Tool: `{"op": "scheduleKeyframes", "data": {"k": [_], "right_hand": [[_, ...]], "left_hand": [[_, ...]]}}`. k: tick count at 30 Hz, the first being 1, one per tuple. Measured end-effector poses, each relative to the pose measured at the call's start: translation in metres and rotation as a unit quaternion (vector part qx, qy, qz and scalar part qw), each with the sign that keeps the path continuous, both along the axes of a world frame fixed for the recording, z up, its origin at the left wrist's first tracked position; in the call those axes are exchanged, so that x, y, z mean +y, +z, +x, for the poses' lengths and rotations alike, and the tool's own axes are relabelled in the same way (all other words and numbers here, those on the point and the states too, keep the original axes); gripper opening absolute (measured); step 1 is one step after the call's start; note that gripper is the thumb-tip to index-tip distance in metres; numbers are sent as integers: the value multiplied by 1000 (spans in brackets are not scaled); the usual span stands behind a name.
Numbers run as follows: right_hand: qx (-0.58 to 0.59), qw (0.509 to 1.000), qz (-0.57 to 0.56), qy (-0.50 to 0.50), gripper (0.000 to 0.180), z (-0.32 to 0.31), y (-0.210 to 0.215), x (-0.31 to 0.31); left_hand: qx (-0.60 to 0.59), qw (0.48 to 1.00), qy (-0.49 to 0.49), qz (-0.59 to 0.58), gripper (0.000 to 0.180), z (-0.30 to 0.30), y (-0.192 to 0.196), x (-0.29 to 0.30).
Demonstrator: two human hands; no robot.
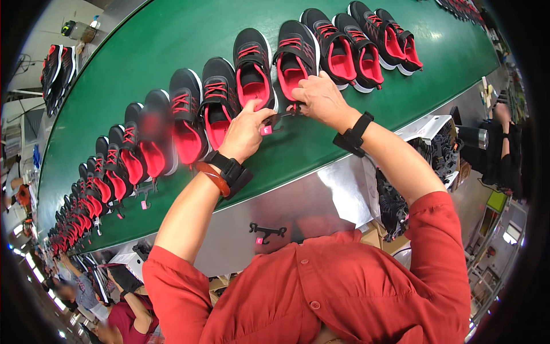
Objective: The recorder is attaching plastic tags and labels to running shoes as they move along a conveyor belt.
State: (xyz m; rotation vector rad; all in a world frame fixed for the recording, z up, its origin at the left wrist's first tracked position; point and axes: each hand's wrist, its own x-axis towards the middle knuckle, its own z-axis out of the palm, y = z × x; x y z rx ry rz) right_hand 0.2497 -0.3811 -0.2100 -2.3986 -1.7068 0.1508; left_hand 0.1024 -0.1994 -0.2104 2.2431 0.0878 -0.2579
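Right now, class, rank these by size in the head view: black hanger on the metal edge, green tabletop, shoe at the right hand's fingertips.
1. Green tabletop
2. Shoe
3. Black hanger on the metal edge

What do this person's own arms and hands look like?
The left hand and right hand wear no gloves. The red sleeves are short, ending near the elbows. Each wrist has a chunky black strap; the left also wears a glossy reddish-brown band.
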Motion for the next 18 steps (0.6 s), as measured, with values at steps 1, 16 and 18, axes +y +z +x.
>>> {"op": "scheduleKeyframes", "data": {"k": [1,16,18], "right_hand": [[22,999,4,-25,19,-7,-4,-4],[259,962,-54,62,26,-286,-13,-48],[188,978,-43,75,21,-299,-29,-51]], "left_hand": [[-27,1000,6,-5,40,-7,-11,-5],[-131,975,152,92,46,-105,31,26],[-165,973,139,84,42,-114,33,24]]}}
